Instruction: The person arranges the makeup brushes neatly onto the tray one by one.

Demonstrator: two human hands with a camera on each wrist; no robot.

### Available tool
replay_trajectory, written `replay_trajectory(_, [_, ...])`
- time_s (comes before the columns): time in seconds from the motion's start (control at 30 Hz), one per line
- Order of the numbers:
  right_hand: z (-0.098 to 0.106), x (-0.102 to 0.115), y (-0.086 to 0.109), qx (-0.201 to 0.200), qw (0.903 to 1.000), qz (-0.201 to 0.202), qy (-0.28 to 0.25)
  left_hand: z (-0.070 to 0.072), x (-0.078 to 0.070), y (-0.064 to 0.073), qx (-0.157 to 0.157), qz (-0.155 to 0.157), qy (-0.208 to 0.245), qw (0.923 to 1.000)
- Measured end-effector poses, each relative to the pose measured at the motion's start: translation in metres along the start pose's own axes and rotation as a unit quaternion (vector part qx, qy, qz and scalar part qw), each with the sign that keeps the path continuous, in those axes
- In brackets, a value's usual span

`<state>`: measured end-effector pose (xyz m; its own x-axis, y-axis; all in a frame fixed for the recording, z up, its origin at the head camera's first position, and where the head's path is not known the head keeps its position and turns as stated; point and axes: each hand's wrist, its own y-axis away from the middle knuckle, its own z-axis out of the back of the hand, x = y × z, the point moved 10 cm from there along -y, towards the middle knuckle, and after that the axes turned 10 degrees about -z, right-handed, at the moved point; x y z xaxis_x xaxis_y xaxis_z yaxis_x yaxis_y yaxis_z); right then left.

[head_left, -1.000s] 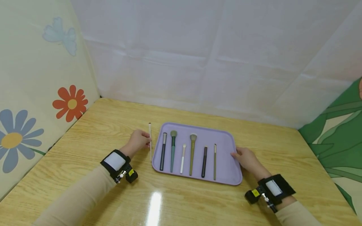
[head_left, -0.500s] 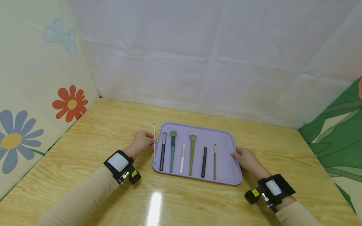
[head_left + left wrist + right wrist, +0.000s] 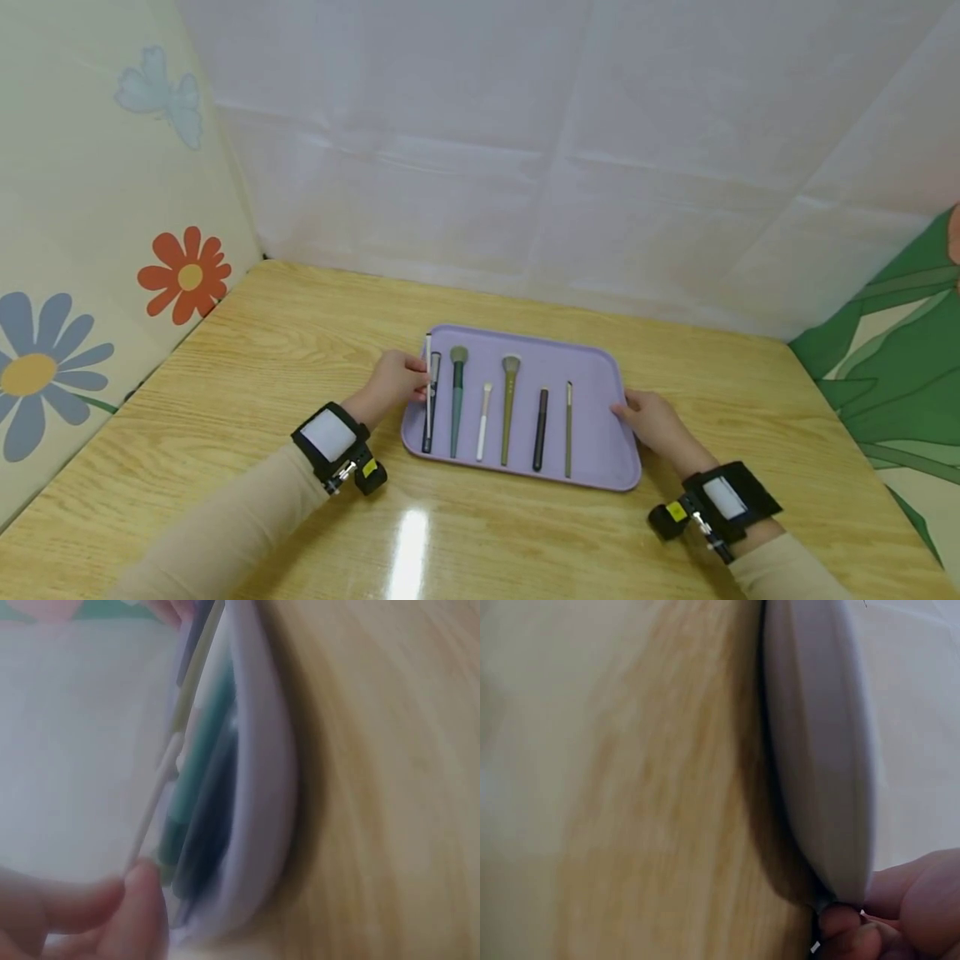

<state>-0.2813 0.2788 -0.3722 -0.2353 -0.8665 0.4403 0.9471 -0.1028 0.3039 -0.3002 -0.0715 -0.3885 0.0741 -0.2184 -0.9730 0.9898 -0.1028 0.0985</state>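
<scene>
A thin white makeup brush (image 3: 428, 360) with a dark tip is pinched between the thumb and fingers of my left hand (image 3: 392, 382). It stands over the left side of a lilac tray (image 3: 596, 375), overlapping a dark-handled brush (image 3: 436, 371) in the head view. The left wrist view shows the thumb and fingertips at one end of the white brush (image 3: 154, 802). My right hand (image 3: 655, 421) grips the tray's right rim, its fingers curled under the edge in the right wrist view.
Across the tray lie a teal brush (image 3: 457, 408), a short white brush (image 3: 483, 421), an olive brush (image 3: 509, 412), a black brush (image 3: 541, 429) and a slim olive brush (image 3: 568, 429). The wooden table (image 3: 487, 542) meets a pale cloth backdrop (image 3: 525, 208).
My left hand has moved right with the white brush, from beside the tray, past its left rim, to over the dark-handled brush. The right hand and tray have stayed almost still.
</scene>
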Motion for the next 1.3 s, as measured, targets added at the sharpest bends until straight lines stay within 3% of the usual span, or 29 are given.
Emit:
replay_trajectory(0.4, [0.0, 0.003, 0.001, -0.004, 0.9999, 0.01, -0.002, -0.023, -0.004, 0.005, 0.013, -0.003, 0.023, 0.9996])
replay_trajectory(0.63, [-0.001, 0.001, 0.002, 0.006, 0.9999, -0.007, -0.008, -0.032, -0.007, 0.005, 0.019, -0.014, 0.034, 0.9991])
replay_trajectory(0.93, [-0.001, 0.004, 0.002, -0.001, 1.0, 0.002, -0.005, -0.036, -0.007, 0.006, 0.018, -0.026, 0.047, 0.9984])
replay_trajectory(1.3, [-0.002, 0.006, 0.002, -0.001, 1.0, 0.003, -0.004, -0.042, -0.004, 0.006, 0.016, -0.005, 0.047, 0.9988])
